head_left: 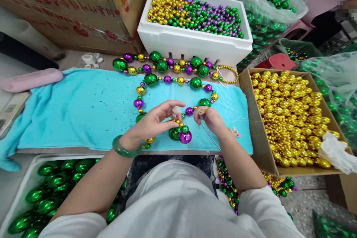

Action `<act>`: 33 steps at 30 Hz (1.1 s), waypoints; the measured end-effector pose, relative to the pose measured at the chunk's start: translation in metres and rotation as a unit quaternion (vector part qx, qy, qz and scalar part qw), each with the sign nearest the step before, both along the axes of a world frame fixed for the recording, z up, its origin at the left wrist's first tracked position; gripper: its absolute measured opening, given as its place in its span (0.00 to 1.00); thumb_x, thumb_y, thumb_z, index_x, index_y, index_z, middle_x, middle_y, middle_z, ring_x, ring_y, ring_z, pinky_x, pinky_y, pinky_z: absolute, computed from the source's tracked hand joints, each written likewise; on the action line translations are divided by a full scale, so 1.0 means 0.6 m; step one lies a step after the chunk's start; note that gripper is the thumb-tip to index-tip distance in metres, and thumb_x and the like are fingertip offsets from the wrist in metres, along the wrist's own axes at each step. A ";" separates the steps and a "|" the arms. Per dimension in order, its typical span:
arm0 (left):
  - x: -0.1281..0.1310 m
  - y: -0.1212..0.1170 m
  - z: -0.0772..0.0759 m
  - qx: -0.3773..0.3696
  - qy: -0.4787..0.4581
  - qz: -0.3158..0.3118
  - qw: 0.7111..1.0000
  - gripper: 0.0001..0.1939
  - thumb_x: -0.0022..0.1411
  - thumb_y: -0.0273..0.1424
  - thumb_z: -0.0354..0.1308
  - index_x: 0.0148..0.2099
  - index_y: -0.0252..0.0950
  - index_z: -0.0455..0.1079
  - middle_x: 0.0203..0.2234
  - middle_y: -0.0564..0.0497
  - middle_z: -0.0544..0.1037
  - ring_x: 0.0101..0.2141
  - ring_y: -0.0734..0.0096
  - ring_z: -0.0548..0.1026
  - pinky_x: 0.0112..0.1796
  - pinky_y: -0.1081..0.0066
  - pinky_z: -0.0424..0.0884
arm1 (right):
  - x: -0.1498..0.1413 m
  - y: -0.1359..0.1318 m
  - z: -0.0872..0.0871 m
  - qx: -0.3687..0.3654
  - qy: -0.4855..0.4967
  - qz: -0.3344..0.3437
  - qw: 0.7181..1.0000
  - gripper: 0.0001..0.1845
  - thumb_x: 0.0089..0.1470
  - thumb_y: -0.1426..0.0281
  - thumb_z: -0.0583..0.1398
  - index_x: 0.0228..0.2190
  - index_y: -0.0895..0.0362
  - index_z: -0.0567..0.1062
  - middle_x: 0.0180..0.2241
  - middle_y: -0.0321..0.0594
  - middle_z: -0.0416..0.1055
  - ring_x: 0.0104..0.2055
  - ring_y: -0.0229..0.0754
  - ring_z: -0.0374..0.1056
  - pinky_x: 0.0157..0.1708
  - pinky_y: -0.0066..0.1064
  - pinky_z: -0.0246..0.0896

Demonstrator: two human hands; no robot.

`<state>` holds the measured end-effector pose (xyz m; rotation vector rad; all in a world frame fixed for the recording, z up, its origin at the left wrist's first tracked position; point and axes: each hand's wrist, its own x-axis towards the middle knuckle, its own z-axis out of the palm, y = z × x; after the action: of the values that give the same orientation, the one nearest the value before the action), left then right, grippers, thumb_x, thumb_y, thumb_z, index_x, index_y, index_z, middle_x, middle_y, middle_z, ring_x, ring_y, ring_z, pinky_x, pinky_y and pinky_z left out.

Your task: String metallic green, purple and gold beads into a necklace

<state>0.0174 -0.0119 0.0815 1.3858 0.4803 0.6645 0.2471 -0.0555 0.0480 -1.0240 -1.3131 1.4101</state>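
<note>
My left hand (157,119), with a green bangle (126,147) at the wrist, has thumb and fingers curved around a section of a bead necklace (167,79). Small gold beads lie at its thumb tip, with a large purple bead (185,137) and a green bead just below. Something whitish covers one fingertip. My right hand (210,119) is closed, pinching a small tool with an orange part (203,111); most of it is hidden by the fingers. A thin metal rod (211,137) slants down beneath that hand. The necklace loops over the turquoise towel (92,111).
Another bead strand (161,66) lies behind. A white foam box (195,42) of mixed beads and a cardboard box (83,18) of purple beads stand at the back. Gold beads fill a box (259,145) on the right. Loose white thread (231,109) lies on the towel.
</note>
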 end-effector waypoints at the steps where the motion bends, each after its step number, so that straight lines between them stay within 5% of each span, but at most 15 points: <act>1: -0.004 -0.001 -0.001 -0.002 -0.004 0.007 1.000 0.22 0.59 0.25 0.63 0.55 0.39 0.68 0.34 0.50 0.74 0.38 0.72 0.73 0.41 0.71 0.72 | -0.010 0.006 -0.003 -0.008 0.010 0.018 1.000 0.33 0.54 0.40 0.54 0.22 0.58 0.73 0.21 0.37 0.65 0.22 0.35 0.59 0.23 0.30 0.56; 9: -0.023 0.001 -0.022 -0.082 -0.052 0.047 0.994 0.23 0.55 0.25 0.66 0.53 0.39 0.69 0.32 0.51 0.75 0.35 0.70 0.76 0.39 0.70 0.73 | -0.054 0.034 -0.010 -0.045 0.043 0.100 0.993 0.26 0.51 0.48 0.61 0.22 0.60 0.75 0.20 0.38 0.68 0.22 0.35 0.59 0.21 0.29 0.51; 33: -0.016 0.006 -0.039 -0.102 -0.072 0.065 0.990 0.23 0.53 0.27 0.69 0.52 0.39 0.71 0.32 0.51 0.73 0.33 0.71 0.75 0.36 0.71 0.74 | -0.061 0.042 0.004 -0.043 -0.005 0.120 0.992 0.25 0.51 0.50 0.61 0.18 0.58 0.72 0.17 0.35 0.63 0.22 0.36 0.58 0.24 0.30 0.53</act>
<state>0.0079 -0.0084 0.0581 1.1115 0.5117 0.7942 0.2103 -0.0303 0.0505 -0.9550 -1.4302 1.6554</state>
